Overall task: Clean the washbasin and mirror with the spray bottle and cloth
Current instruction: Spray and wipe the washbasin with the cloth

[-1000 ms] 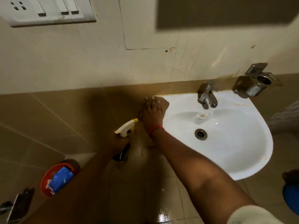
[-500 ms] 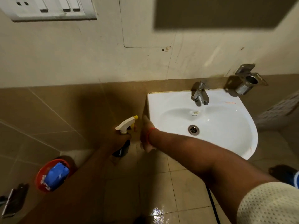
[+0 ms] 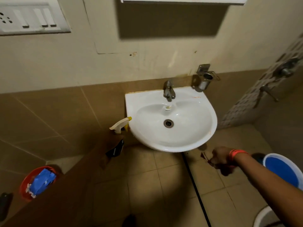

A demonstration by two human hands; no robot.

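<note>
The white washbasin (image 3: 210,112) is fixed to the wall at centre, with a steel tap (image 3: 168,91) at its back and a drain in the bowl. Only the bottom edge of the mirror (image 3: 180,0) shows at the top. My left hand (image 3: 113,140), deep in shadow, grips the spray bottle (image 3: 120,126), which has a white head and yellow nozzle and sits just left of the basin rim. My right hand (image 3: 218,158) is a fist below the basin's front right edge, closed on a dark reddish cloth (image 3: 227,170) that hangs under it.
A steel cup holder (image 3: 204,79) is mounted right of the tap. A blue bucket (image 3: 282,171) and a white one (image 3: 265,218) stand at the right. A red tub (image 3: 24,182) holding a blue packet sits low left. A switchboard (image 3: 32,17) is on the wall top left.
My right hand left the basin's back left corner, swept down its left side, and now sits below the front right edge. The view pulled back and the mirror's edge appeared.
</note>
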